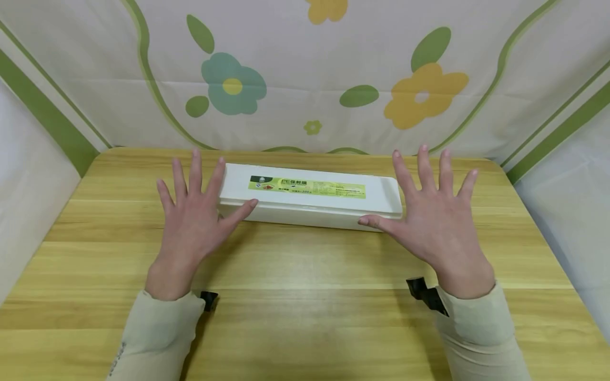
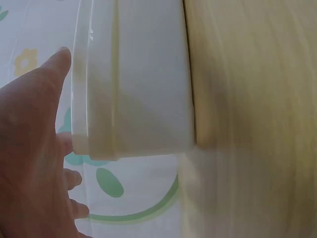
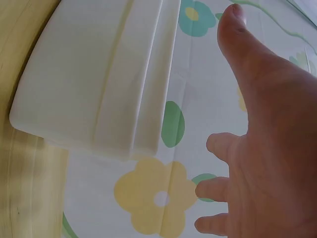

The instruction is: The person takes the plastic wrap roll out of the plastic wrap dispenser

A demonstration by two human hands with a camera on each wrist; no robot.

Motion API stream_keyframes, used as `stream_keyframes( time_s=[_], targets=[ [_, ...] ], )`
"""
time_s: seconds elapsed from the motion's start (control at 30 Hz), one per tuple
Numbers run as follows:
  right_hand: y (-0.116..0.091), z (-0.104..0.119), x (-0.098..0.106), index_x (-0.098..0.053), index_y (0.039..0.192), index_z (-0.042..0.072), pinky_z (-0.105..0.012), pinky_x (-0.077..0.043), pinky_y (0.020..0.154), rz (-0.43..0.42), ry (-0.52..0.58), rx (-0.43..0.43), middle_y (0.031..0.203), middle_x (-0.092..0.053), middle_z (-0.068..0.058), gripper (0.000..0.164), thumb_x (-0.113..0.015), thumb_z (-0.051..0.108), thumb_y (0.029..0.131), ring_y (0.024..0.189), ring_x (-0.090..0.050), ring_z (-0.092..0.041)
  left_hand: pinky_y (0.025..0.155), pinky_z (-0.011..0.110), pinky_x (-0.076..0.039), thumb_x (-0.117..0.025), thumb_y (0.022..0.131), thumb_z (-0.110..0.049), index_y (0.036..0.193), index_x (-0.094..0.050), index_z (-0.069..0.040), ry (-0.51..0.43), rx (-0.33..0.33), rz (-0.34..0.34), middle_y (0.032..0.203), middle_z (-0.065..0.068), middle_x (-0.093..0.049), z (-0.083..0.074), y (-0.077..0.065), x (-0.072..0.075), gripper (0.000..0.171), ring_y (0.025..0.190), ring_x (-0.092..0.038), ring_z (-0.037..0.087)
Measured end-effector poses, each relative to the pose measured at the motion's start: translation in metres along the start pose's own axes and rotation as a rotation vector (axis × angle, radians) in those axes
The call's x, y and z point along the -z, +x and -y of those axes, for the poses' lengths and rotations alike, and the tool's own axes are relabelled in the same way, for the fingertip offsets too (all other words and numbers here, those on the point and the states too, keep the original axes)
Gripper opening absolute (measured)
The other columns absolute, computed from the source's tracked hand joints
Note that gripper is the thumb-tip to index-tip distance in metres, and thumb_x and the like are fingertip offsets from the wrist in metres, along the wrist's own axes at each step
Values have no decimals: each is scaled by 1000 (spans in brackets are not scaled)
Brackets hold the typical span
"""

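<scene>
A long white plastic-wrap box (image 1: pixel 305 209) with a green and yellow label (image 1: pixel 307 187) on its lid lies across the table, lid down flat. My left hand (image 1: pixel 193 225) is spread at the box's left end, thumb and index finger overlapping its corner in the head view. At the other end my right hand (image 1: pixel 440 227) is spread too, its thumb in front of the box's near side. In the left wrist view the left hand (image 2: pixel 29 148) is beside the lid edge, and the right wrist view has a gap between the right hand (image 3: pixel 282 134) and the box (image 3: pixel 94 79).
The box rests toward the far side of a wooden table (image 1: pixel 305 317). Behind it hangs a white curtain (image 1: pixel 295 63) with flowers and leaves, and pale cloth flanks both sides. Black wrist straps (image 1: pixel 426 296) stick out from the beige sleeves (image 1: pixel 481 323).
</scene>
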State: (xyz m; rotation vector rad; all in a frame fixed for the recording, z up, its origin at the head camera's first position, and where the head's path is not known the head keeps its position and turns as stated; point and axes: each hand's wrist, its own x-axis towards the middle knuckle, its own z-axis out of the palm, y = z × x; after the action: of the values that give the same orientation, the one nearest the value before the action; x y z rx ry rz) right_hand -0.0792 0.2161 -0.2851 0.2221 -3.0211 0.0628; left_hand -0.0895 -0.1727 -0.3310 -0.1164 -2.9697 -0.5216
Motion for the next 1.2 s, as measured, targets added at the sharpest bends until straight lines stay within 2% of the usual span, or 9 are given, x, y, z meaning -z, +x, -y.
stream_keyframes(
  time_s=[0.37,0.53,0.7,0.8,0.9,1.03,1.2],
  targets=[
    [2,-1,-3,-8,175,29,-87,1,120,36,-2,9,180,-6,-24,125,-57,95,82,164,1,-56,124,81,10,-54,97,-80,175,-16,-23,-13,13,27,181,13,14,3,0,-1,104,164,18,51],
    [4,-1,-7,-6,175,31,-82,-1,124,85,62,29,181,-2,-21,125,-55,97,82,165,1,-54,126,81,3,-55,97,-80,175,-11,-23,-51,10,53,181,14,15,5,1,-1,106,164,13,53],
    [9,-1,-16,-4,175,31,-74,-6,130,168,146,77,182,6,-15,124,-55,96,83,167,3,-49,126,79,-13,-65,96,-75,175,-5,-21,-173,3,87,181,15,13,9,2,-4,113,166,2,52],
    [12,-1,-24,-5,175,30,-70,-10,132,191,187,115,182,5,-14,121,-61,90,86,167,0,-48,123,80,-22,-73,93,-69,175,0,-23,-272,20,110,181,13,12,11,3,-7,119,166,-4,50],
    [14,-1,-31,-6,175,30,-68,-12,132,207,240,143,182,5,-13,117,-68,81,89,167,-2,-48,125,77,-23,-82,91,-58,175,3,-20,-383,26,113,182,12,6,14,5,-11,125,167,-7,47],
    [17,-1,-39,-10,175,30,-73,-20,128,206,286,155,183,2,-13,113,-75,70,92,167,-5,-48,130,69,-20,-92,86,-44,174,7,-15,-517,19,120,182,15,-9,19,9,-16,136,167,-13,41],
    [19,-1,-46,-18,174,28,-75,-30,123,157,319,163,180,-15,-16,107,-81,57,93,166,-12,-46,129,66,-26,-96,84,-32,173,12,-19,-609,36,147,177,20,-26,24,13,-19,141,162,-27,41]
  ],
)
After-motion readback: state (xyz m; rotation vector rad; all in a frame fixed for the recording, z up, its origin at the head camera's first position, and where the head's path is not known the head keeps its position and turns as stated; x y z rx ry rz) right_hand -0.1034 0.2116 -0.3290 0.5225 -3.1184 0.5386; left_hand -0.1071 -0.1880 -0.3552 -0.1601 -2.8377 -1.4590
